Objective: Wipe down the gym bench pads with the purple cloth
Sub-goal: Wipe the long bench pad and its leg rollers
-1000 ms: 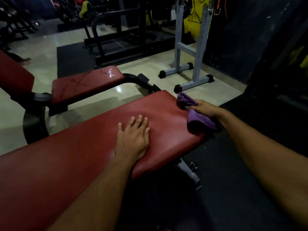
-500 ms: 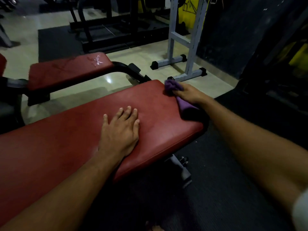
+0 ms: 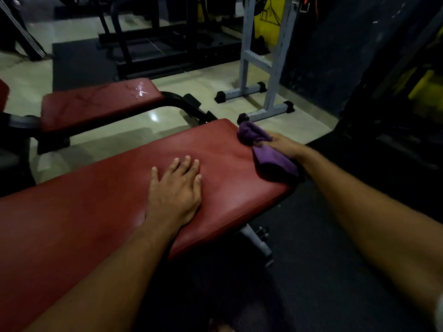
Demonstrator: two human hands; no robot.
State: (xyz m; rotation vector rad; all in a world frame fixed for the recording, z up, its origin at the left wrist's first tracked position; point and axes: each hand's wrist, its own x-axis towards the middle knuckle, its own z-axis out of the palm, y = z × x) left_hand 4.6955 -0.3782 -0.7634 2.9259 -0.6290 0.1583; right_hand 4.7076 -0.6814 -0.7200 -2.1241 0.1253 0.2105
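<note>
Right hand (image 3: 284, 146) has slid the purple cloth (image 3: 268, 152) from the pad's right edge up toward the far right corner since a second ago; left hand (image 3: 176, 190) stays flat on the red bench pad (image 3: 100, 219), fingers straight, grasping nothing, just bracing. Right hand clutches the cloth bunched, one wad poking past the fingers at the corner, the rest trailing along the pad's end edge. Cloth looks soft, light, limp, so it probably folds and drags rather than slides flat; best held as a wad under the palm with pressure down. Pad looks like smooth vinyl over foam, likely a bit slick, gives under load. Second red pad (image 3: 96, 106) behind shows a wet glint, apparently unwiped. Grey rack (image 3: 268, 68) stands on the floor beyond.
</note>
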